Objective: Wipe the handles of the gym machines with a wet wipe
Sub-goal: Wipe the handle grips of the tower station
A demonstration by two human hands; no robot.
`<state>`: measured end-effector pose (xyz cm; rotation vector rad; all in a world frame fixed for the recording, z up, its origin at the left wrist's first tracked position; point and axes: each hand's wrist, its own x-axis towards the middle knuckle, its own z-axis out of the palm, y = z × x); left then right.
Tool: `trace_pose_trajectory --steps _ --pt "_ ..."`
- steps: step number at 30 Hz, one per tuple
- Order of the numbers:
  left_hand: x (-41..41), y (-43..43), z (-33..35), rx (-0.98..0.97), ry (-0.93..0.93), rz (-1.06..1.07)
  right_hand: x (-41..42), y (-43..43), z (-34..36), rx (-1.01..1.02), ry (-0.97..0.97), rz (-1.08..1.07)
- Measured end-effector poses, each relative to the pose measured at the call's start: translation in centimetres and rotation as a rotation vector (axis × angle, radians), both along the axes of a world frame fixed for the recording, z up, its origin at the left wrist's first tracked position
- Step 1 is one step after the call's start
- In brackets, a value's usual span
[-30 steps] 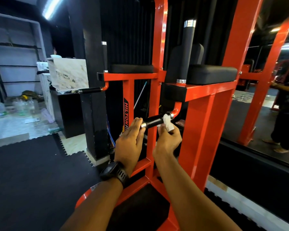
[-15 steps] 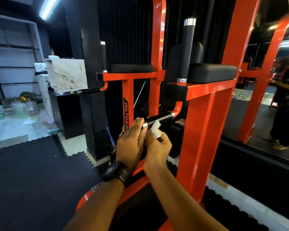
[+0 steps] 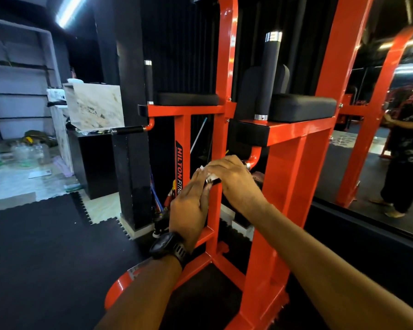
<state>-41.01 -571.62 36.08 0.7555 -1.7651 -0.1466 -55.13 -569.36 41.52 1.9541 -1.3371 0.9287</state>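
Hands meet at the lower handle (image 3: 216,181): right hand (image 3: 231,179) curls over it, wet wipe (image 3: 207,173) bunched beneath. Left hand (image 3: 188,206) lies flat-fingered against its end, I think.

A crumpled white wet wipe (image 3: 203,169) lies bunched on the black, chrome-capped horizontal handle (image 3: 214,181) of the orange machine (image 3: 293,175).

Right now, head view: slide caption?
Right hand holds a white wipe over the orange machine's lower handle; left hand touches its end.
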Motion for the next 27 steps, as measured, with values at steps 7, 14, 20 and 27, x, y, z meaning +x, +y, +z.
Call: trace_pose_trajectory --steps 7,14,20,27 --pt "0.3 0.7 0.6 0.083 -0.013 -0.039 -4.2 -0.7 4.4 0.333 0.077 -0.374" --pt "0.3 0.8 1.2 0.019 -0.031 -0.013 -1.2 0.3 0.0 0.035 -0.227 -0.203" --pt "0.1 0.8 3.1 0.037 -0.098 -0.006 -1.2 2.7 1.7 -0.012 -0.567 -0.105" --pt "-0.9 0.8 7.2 0.098 -0.14 -0.101 -1.3 3.2 4.5 -0.198 -0.645 -0.179"
